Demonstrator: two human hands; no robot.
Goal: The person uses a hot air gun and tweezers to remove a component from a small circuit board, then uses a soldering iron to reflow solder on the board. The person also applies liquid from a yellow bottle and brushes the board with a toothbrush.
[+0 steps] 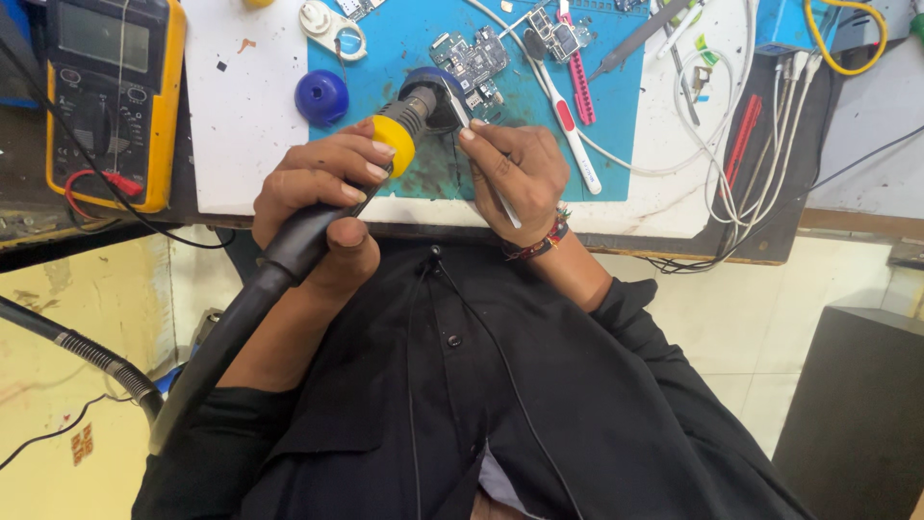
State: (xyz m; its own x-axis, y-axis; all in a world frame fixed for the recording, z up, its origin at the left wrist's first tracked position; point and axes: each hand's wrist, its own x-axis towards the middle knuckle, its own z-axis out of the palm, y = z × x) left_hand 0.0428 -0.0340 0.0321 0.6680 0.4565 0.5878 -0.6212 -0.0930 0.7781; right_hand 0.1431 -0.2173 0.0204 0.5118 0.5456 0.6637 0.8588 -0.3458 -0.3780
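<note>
My left hand (318,197) grips a black hot-air wand with a yellow collar (397,140); its nozzle points down at the blue work mat (616,125). My right hand (515,173) pinches metal tweezers (481,159), their tips just beside the nozzle. A small circuit board (470,60) lies on the mat right behind the nozzle. The spot under the nozzle is hidden by the wand head.
A yellow multimeter (106,91) with red and black leads sits at the left. A blue dome cap (321,96), a white-and-red toothbrush (568,120), a pink tool (576,72), another board (553,34) and white cables (731,144) crowd the bench. The wand's hose (87,351) trails left.
</note>
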